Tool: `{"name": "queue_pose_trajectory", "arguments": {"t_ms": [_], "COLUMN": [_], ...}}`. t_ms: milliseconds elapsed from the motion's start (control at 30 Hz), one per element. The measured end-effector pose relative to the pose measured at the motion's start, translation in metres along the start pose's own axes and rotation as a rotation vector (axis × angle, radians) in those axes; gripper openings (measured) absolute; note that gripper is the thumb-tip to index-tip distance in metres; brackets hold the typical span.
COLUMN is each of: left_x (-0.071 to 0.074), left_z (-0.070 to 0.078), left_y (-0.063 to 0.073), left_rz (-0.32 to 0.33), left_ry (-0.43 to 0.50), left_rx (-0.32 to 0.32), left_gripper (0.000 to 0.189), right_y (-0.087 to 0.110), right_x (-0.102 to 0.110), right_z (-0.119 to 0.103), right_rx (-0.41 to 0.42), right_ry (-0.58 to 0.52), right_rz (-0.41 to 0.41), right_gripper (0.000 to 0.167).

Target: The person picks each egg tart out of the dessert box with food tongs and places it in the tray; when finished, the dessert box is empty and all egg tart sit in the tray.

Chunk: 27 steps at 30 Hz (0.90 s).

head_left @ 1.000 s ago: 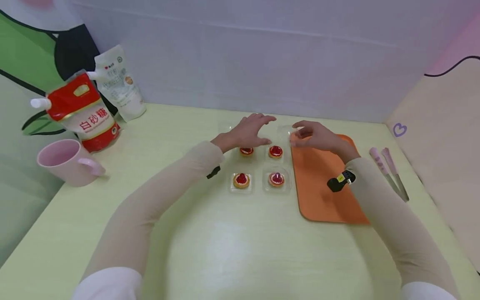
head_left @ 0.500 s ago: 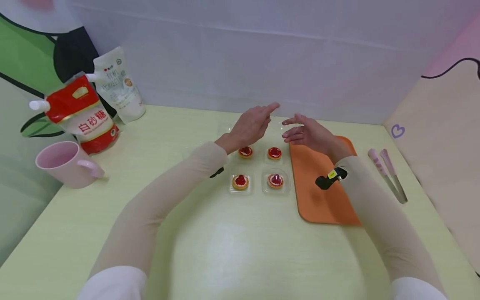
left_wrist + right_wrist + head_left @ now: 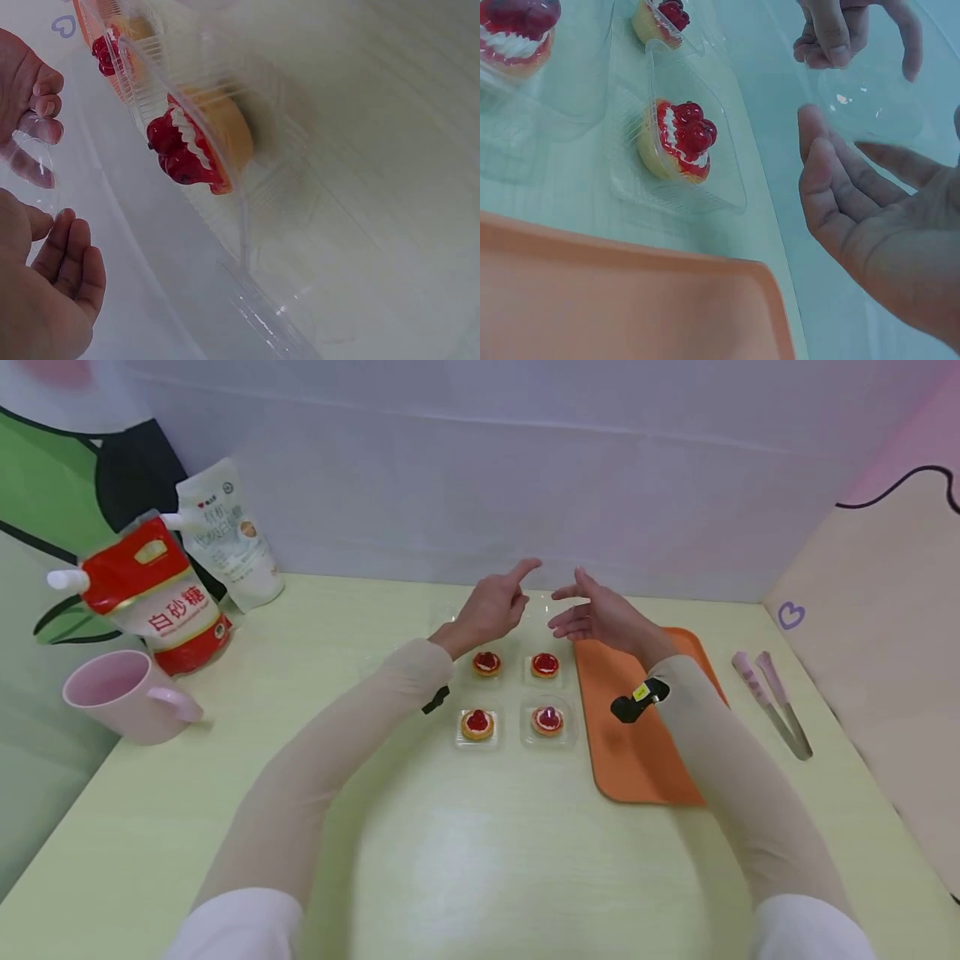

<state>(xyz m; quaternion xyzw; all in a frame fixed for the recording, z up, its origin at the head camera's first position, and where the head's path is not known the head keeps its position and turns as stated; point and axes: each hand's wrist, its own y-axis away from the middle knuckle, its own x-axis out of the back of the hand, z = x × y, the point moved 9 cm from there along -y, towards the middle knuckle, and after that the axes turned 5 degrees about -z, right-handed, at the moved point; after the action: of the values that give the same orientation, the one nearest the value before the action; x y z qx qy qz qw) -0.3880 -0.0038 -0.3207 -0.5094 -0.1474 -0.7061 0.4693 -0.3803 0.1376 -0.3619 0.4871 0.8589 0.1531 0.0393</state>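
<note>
Head view: we saw a person's left hand and right hand facing each other above the far part of the table, with a narrow space between their fingertips. Near the left hand, on the person's side of it, we counted four tarts with red toppings, set in two rows of two in clear containers. An orange tray lay beneath the right hand's wrist, and farther to that hand's right we located pink-handled tongs. Well to the left hand's left we noted a pink mug, a red pouch and a white pouch behind it.

Right wrist view: we observed a clear lid between the two hands. The left hand pinched one edge, while the right hand, its fingers bent, gripped the opposite edge. Tarts in their containers lay beside the right hand, apart from it, with the orange tray near them.

Left wrist view: we found the clear lid between the hands again, right-hand fingers showing through it. The left hand's fingers were bent at its rim; the outline was faint, and we could not tell each fingertip's exact contact.
</note>
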Motion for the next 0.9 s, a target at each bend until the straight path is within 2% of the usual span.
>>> {"name": "queue_pose_trajectory", "arguments": {"t_ms": [167, 267, 400, 500, 667, 900], "left_x": [0.0, 0.0, -0.001, -0.004, -0.015, -0.042], "left_z": [-0.016, -0.023, -0.029, -0.033, -0.042, -0.052], "left_y": [-0.003, -0.005, -0.01, -0.013, -0.018, -0.024], "left_rz": [-0.026, -0.04, -0.08, -0.12, -0.208, -0.367], "left_ry": [0.021, 0.046, 0.079, 0.1, 0.102, 0.124], "left_rx": [0.107, 0.146, 0.162, 0.174, 0.238, 0.34], "left_gripper": [0.054, 0.056, 0.057, 0.059, 0.061, 0.062], "right_y": [-0.009, -0.015, -0.02, -0.024, -0.035, -0.048], "right_x": [0.005, 0.007, 0.01, 0.012, 0.014, 0.022], "right_z": [-0.007, -0.009, -0.01, -0.01, -0.008, 0.007], "right_rx": [0.069, 0.117, 0.148, 0.153, 0.146, 0.055], "right_ry": [0.148, 0.225, 0.305, 0.358, 0.481, 0.623], "right_rz": [0.115, 0.181, 0.246, 0.26, 0.24, 0.254], "right_gripper": [0.056, 0.055, 0.059, 0.061, 0.06, 0.054]}}
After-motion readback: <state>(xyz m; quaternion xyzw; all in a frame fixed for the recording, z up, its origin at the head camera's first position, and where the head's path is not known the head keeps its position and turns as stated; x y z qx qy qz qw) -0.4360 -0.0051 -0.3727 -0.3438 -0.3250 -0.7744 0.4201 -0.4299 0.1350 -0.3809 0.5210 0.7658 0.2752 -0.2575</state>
